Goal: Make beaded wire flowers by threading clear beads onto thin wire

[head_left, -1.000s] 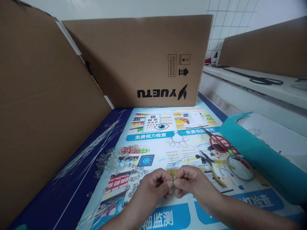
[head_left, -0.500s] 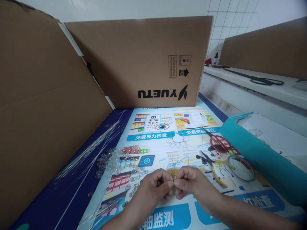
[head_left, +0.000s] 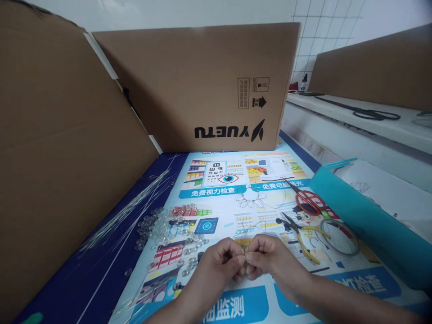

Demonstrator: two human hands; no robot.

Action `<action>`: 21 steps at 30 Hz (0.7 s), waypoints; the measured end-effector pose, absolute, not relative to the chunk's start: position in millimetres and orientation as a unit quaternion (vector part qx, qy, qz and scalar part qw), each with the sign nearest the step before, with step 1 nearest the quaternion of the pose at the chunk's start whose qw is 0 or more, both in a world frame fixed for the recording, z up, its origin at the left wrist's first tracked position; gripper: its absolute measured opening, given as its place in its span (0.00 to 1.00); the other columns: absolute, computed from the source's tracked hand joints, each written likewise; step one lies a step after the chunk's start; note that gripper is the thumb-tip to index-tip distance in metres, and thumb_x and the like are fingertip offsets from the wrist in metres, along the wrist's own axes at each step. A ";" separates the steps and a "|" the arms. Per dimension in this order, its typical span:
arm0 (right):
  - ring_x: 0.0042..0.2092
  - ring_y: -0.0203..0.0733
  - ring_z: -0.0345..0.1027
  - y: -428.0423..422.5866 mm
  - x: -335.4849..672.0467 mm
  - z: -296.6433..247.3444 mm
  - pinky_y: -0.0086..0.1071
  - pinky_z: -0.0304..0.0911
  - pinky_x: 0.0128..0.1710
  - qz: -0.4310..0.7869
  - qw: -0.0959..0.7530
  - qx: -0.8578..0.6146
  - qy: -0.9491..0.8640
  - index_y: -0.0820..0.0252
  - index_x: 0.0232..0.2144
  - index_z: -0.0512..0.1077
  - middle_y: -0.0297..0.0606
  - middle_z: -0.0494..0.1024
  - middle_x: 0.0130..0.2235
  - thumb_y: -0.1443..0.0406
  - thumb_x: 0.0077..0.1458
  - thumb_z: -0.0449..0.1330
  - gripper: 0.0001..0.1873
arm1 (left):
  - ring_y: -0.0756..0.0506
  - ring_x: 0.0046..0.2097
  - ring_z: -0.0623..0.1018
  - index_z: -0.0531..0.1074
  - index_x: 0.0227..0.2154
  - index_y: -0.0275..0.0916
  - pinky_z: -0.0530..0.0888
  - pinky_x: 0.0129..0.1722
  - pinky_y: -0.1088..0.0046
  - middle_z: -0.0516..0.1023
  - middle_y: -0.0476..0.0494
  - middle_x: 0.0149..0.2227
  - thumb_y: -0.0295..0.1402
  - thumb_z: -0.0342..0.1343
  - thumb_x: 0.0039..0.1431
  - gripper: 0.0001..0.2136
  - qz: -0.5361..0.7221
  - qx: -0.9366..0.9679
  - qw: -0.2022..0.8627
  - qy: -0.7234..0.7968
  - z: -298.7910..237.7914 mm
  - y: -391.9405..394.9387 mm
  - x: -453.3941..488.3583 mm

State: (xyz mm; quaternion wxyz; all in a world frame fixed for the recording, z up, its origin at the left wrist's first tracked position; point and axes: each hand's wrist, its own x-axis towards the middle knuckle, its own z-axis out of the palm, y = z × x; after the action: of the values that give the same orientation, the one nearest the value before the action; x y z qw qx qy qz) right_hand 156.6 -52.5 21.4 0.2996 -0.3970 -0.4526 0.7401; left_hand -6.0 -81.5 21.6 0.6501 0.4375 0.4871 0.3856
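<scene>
Over a flat printed poster (head_left: pixel 224 209) fronted by smooth brown cardboard (head_left: pixel 189 85), with square white wall tiles (head_left: pixel 317 29) behind, my left hand (head_left: pixel 223 261) and right hand (head_left: pixel 272 257) pinch thin wire (head_left: pixel 244 248) between them, near round, clear beads (head_left: pixel 162 227).

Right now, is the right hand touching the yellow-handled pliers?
Apart: the head view shows printed sheet between the right hand and the yellow-handled pliers.

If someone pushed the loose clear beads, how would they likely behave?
The clear beads would probably roll and scatter, since they look rounded and lie loose. Their shiny, see-through surfaces suggest they may be slippery. Each is likely light, being small beside the left hand.
</scene>
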 end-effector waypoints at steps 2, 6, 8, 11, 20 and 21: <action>0.25 0.36 0.68 -50.9 157.1 24.1 0.33 0.66 0.29 0.731 0.295 -0.400 -0.468 0.62 0.24 0.65 0.33 0.73 0.22 0.53 0.43 0.66 0.19 | 0.52 0.24 0.68 0.64 0.26 0.37 0.65 0.26 0.76 0.71 0.51 0.22 0.38 0.58 0.53 0.11 0.381 0.448 0.648 0.483 22.7 -79.2 -9.4; 0.24 0.34 0.67 -48.9 159.5 27.4 0.31 0.66 0.28 0.702 0.228 -0.420 -0.527 0.60 0.25 0.64 0.30 0.71 0.21 0.54 0.44 0.63 0.17 | 0.52 0.26 0.67 0.68 0.29 0.36 0.64 0.27 0.76 0.69 0.52 0.24 0.35 0.54 0.56 0.06 0.309 0.560 0.588 0.495 42.5 -74.4 -24.6; 0.23 0.35 0.68 -49.9 160.7 26.5 0.30 0.66 0.25 0.688 0.165 -0.432 -0.559 0.60 0.25 0.64 0.29 0.70 0.20 0.57 0.44 0.62 0.13 | 0.50 0.31 0.69 0.70 0.30 0.38 0.65 0.31 0.76 0.72 0.50 0.29 0.32 0.53 0.56 0.04 0.261 0.644 0.500 0.518 59.8 -72.6 -36.3; 0.23 0.36 0.69 -50.3 161.9 23.4 0.27 0.65 0.22 0.669 0.110 -0.441 -0.588 0.60 0.24 0.66 0.29 0.69 0.18 0.64 0.44 0.60 0.07 | 0.49 0.34 0.71 0.71 0.32 0.40 0.65 0.33 0.75 0.73 0.50 0.32 0.32 0.51 0.57 0.05 0.204 0.697 0.391 0.565 83.4 -73.1 -58.0; 0.25 0.35 0.70 -13.7 161.3 23.0 0.25 0.63 0.23 0.582 0.097 -0.480 -0.649 0.60 0.26 0.65 0.31 0.72 0.21 0.66 0.49 0.55 0.02 | 0.49 0.31 0.73 0.71 0.30 0.42 0.65 0.32 0.76 0.74 0.50 0.31 0.35 0.45 0.61 0.11 0.043 0.702 0.267 0.659 77.3 -119.1 -125.9; 0.25 0.35 0.69 -12.6 162.7 23.9 0.25 0.62 0.23 0.576 0.090 -0.476 -0.658 0.60 0.26 0.65 0.31 0.72 0.21 0.66 0.49 0.55 0.02 | 0.48 0.32 0.73 0.71 0.30 0.41 0.66 0.32 0.76 0.74 0.49 0.31 0.35 0.44 0.61 0.11 0.029 0.694 0.250 0.674 73.5 -126.1 -131.1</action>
State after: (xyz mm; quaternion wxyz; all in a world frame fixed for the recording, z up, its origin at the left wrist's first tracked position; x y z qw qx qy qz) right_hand 162.7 -12.6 23.9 0.0897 -0.4765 -0.6579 0.5763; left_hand -131.1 -126.1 73.5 0.2504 0.6939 0.6745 0.0293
